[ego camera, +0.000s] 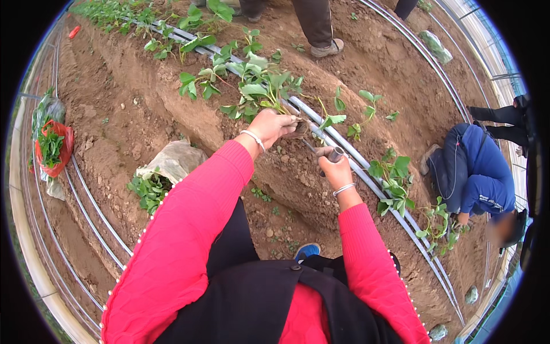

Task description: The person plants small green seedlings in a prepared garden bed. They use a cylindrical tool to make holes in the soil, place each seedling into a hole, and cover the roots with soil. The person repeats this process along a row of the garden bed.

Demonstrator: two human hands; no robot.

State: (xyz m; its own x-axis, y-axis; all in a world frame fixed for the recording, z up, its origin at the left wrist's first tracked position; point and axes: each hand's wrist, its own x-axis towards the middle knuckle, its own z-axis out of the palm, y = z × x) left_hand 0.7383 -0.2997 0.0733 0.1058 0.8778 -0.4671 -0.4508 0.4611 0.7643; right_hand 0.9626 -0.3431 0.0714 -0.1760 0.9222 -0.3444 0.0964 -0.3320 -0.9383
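Note:
My left hand (271,127) grips a strawberry plant (268,92) low at its stems. Its soil-covered roots (303,127) hang just past my fingertips, above the raised soil bed. Closed around the handle of a small hand tool (337,153) is my right hand (337,170), to the right of and slightly below the left. A thin metal shaft runs from that tool towards the soil under the roots; its tip is hard to make out. Two grey drip irrigation lines (365,168) run along the bed beside both hands.
Strawberry plants (393,180) lie or stand along the bed. Left of me are a pale plastic bag of plants (176,159) and a red bag (64,148). A person in blue (485,167) crouches at right; another person's leg (316,21) is across the bed.

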